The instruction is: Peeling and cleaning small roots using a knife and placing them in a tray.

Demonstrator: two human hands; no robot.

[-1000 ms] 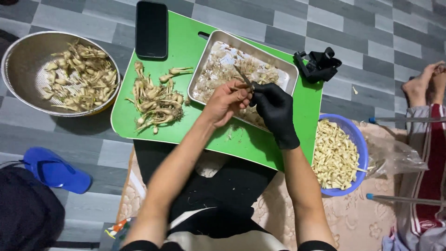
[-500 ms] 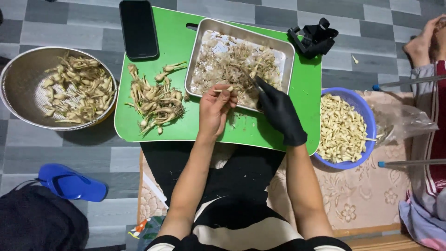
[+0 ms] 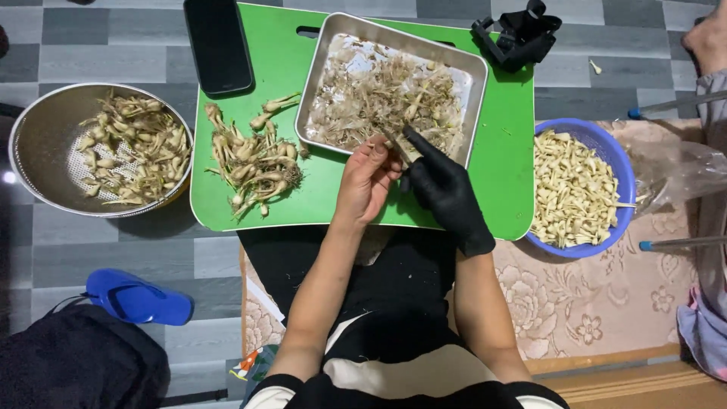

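My bare left hand [image 3: 367,182] pinches a small pale bulb at the near edge of the metal tray [image 3: 473,83], which is full of skins and roots. My right hand [image 3: 443,189], in a black glove, grips a small knife [image 3: 395,144] whose blade meets the bulb. Both hands hover over the green board [image 3: 507,151]. A pile of unpeeled bulbs [image 3: 254,159] lies on the board to the left of my left hand.
A metal colander [image 3: 45,136] with more bulbs sits at the left. A blue bowl [image 3: 617,163] of peeled pieces sits at the right. A black phone [image 3: 218,45], a black glove [image 3: 522,34], a blue sandal [image 3: 136,298] and another person's foot [image 3: 708,38] lie around.
The view has shifted slightly. My hands stay together at the tray's near edge, and the knife keeps working at the bulb.
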